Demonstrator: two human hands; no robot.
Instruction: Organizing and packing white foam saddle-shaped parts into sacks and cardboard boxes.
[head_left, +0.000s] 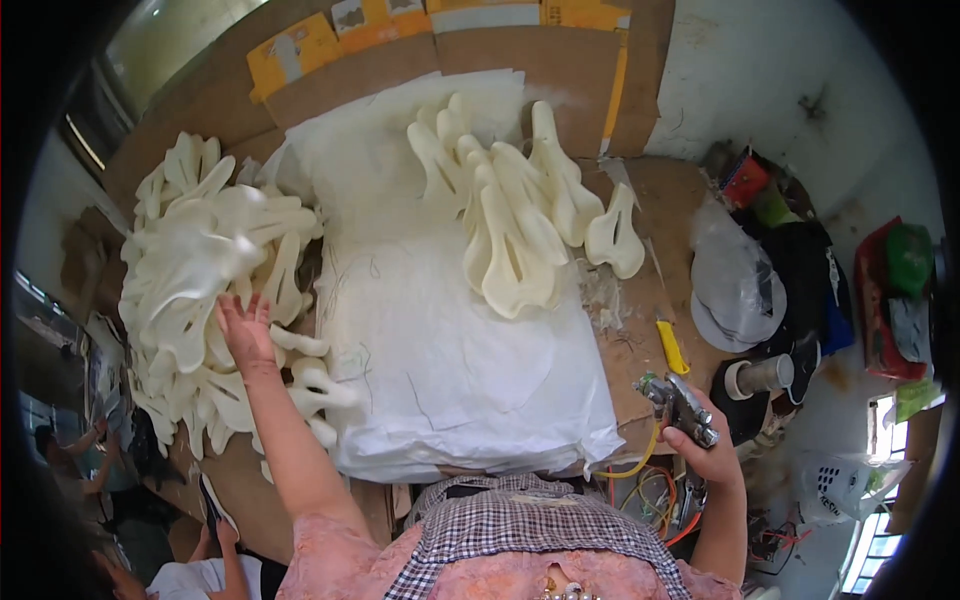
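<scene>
My left hand (247, 335) reaches out to a heap of cream foam bicycle saddle pads (190, 270) on the left, its fingers spread at the heap's near right edge. Whether the fingertips touch a pad I cannot tell. In my right hand (714, 455) is a metal spray gun (685, 408), held over the right front of the table with a yellow hose (640, 465) trailing down from it. Between the hands lies a white sheet-covered pad (450, 370). More saddle pads (510, 265) lie in a cluster on its far right part, and a single pad (615, 235) rests beside them.
A yellow-handled cutter (672, 347) lies on the cardboard right of the white cover. Further right are a tape roll (760, 377), a plastic-wrapped cap (738, 285) and a red basket (885, 300). Coiled hoses (660, 500) hang below the front edge. Another person (205, 575) is at lower left.
</scene>
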